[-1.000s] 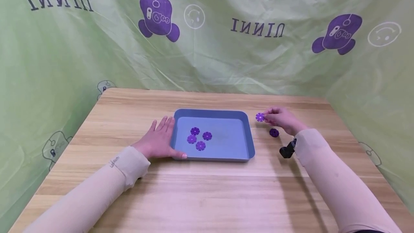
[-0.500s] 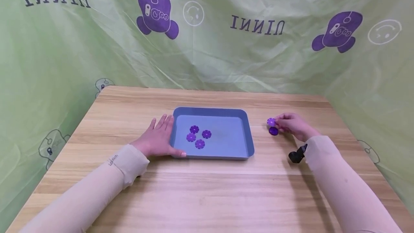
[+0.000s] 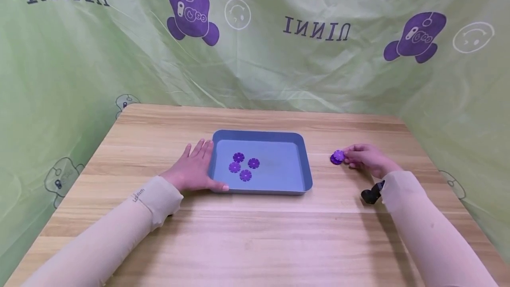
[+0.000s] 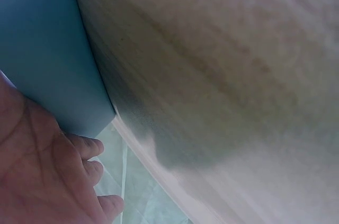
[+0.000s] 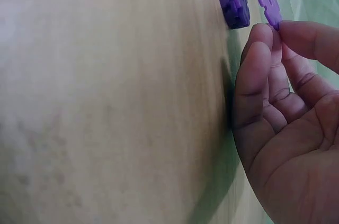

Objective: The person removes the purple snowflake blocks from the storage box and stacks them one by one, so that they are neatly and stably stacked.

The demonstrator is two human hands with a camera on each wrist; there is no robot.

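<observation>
Running this from afar, so all I've got is the feeds. The right hand [image 3: 368, 159] is out at 3 o'clock from the blue tray [image 3: 259, 136], well apart from it. Its thumb and fingers are pinching a light purple notched disc [image 5: 269, 3] by the edge. On the head cam that disc overlaps a darker purple stack [image 5: 233, 0], but the right wrist cam shows me a gap, so it's just above it, not touching. The stack stands on the wood-look surface [image 3: 255, 234]; can't count its layers for sure.

Over at 9 o'clock, the left hand [image 3: 191, 169] rests against the tray's side with its fingers spread, thumb stretched along the 7 o'clock corner. It's not holding anything.

Inside the tray, towards 9 o'clock, I've got four loose purple discs: one [image 3: 238, 157] at 11 o'clock of the bunch, one [image 3: 253, 163] at 3, one [image 3: 245, 175] around 6 and a lighter one [image 3: 234, 167] at 9.

Black gadget [image 3: 372, 194] by the right cuff, and a green printed curtain [image 3: 263, 70] hangs at 12 o'clock.
</observation>
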